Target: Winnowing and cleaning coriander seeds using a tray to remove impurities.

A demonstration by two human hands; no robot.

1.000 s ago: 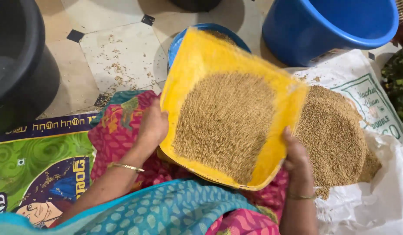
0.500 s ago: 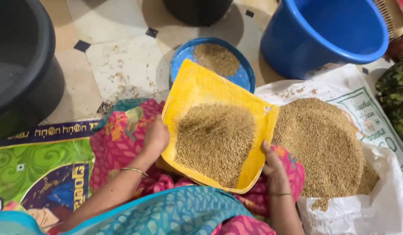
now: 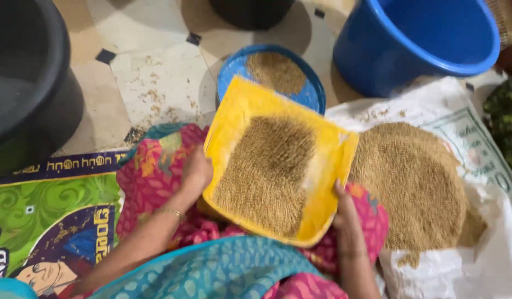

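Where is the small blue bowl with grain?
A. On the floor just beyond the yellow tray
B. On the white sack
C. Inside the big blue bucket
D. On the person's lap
A: the bowl sits on the tiled floor, its near edge hidden behind the far edge of the tray, left of the bucket.

Blue bucket (image 3: pixel 416 44), black tub (image 3: pixel 29 83)

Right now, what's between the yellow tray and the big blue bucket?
In the head view, a small blue bowl with some grain sits on the floor between the yellow tray and the blue bucket.
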